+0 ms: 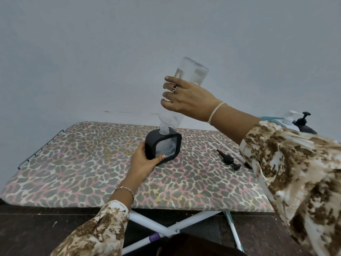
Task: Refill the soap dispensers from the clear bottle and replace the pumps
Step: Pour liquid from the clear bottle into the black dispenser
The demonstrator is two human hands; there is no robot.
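A square black soap dispenser (163, 146) with a clear front window stands in the middle of the leopard-print board (77, 163). My left hand (143, 161) grips its left side and lower corner. My right hand (186, 99) holds the clear bottle (191, 74) upside down, tilted to the right, with its threaded neck in the dispenser's top opening. The bottle looks nearly empty, with streaks on its walls. A black pump (228, 159) with its long tube lies on the board to the right, partly behind my right sleeve.
At the far right, behind my right arm, stand a white pump dispenser (289, 120) and a dark pump dispenser (303, 122). A metal rail (40, 147) runs along the board's left end. White crossed legs (166, 226) show below the near edge. A grey wall rises behind.
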